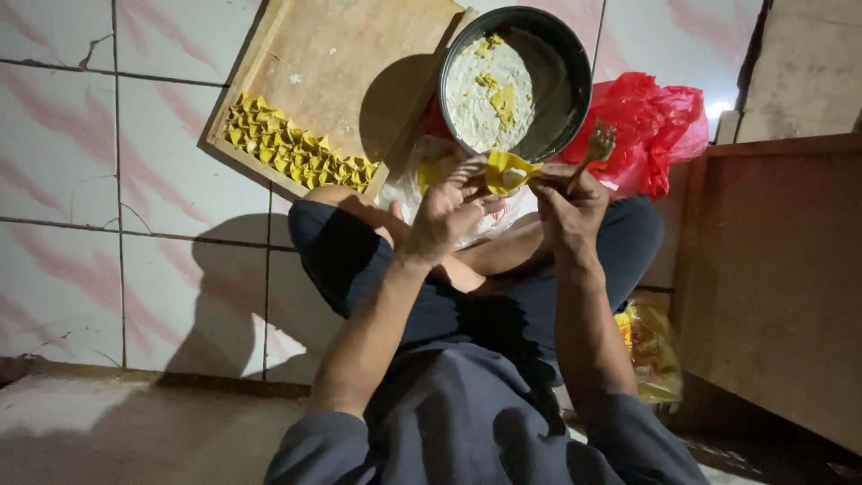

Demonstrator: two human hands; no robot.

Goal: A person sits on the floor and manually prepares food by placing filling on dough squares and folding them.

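A yellow dough wrapper (507, 171) sits between the two hands, pinched at its left edge by the left hand (446, 216) and at its right edge by the fingertips of the right hand (567, 208). It lies roughly level, its longer side running from one hand to the other, with a pale patch at its middle that may be filling. Both hands are closed on it and meet just in front of the person's crossed legs. The right hand also clamps a fork (593, 153), whose tines point up and away, past the wrapper.

Just beyond the hands, nearly touching the wrapper's far edge, stands a dark round bowl (548, 81) with pale paste spread over its bottom and a few yellow scraps on it. Beyond the left hand lies a wooden board (350, 63) on the tiled floor (171, 180), with rows of folded yellow dumplings (292, 148) along its near edge. A red plastic bag (655, 126) lies beyond the right hand, and a wooden cabinet (772, 278) stands to the right of it.
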